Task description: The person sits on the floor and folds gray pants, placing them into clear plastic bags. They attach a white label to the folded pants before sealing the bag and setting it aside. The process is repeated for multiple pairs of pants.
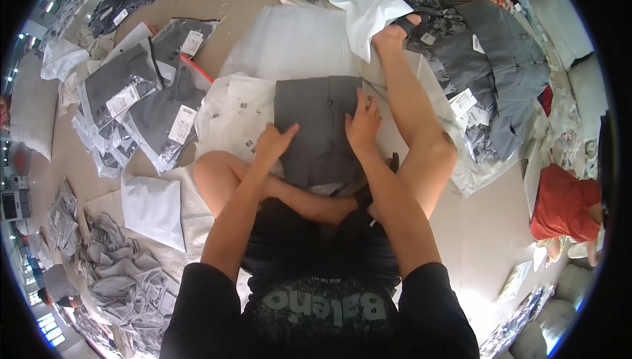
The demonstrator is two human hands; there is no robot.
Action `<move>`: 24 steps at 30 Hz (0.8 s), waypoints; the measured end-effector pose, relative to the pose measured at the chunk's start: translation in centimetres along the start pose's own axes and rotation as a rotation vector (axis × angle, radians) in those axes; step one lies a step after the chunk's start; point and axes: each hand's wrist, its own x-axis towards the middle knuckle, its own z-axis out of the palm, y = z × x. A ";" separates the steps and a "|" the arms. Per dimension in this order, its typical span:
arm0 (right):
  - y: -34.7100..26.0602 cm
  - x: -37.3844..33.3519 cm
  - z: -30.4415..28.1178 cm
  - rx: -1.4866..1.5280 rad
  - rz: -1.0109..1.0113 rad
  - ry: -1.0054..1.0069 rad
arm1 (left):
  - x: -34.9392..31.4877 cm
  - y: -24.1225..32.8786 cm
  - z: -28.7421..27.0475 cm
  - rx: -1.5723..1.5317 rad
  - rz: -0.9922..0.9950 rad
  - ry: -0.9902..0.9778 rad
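A folded dark grey garment [308, 112] lies between my legs on white plastic sheeting [227, 105] with small dark print. My left hand [276, 142] rests at the garment's left edge, its thumb stretched toward the cloth and its other fingers partly hidden. On the right edge, my right hand [363, 121] lies with its fingers apart. Neither hand visibly grips anything. A button or seam line runs down the garment's right half. Beyond it spreads a translucent plastic sheet [286, 40].
Bagged grey garments [122, 82] with white tags are piled at the left. Loose grey clothes [125, 270] and a white bag [153, 211] lie nearer. More tagged grey garments [497, 63] and a white plastic bag [368, 13] sit at the far right. A person in red [565, 204] bends at right.
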 end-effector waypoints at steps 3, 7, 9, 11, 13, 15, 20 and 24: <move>-3.8 -0.1 -2.9 0.376 -0.125 -0.351 | 0.5 -3.2 0.4 -0.160 -0.093 -0.434; -9.1 -5.1 -8.2 0.415 -0.585 -0.429 | -0.1 -2.7 -0.7 -0.373 0.020 -0.482; -9.0 -6.4 -7.0 0.299 -0.588 -0.300 | -2.2 0.7 -2.0 -0.675 -0.134 -0.528; -9.2 -6.5 -6.2 0.384 -0.465 -0.297 | -1.9 2.0 -2.2 -0.897 -0.161 -0.583; -8.4 -4.5 -5.2 0.656 -0.194 -0.428 | -0.2 2.2 -2.2 -1.143 -0.250 -0.643; -4.9 -2.5 -2.7 0.917 0.130 -0.479 | 0.6 2.0 -1.6 -1.171 -0.240 -0.536; -5.7 -0.1 -5.0 1.335 0.829 -0.565 | 1.0 -3.3 2.3 -0.343 -0.008 -0.246; -2.6 0.1 -3.3 1.436 0.783 -0.653 | -4.4 2.5 7.0 0.155 0.107 0.052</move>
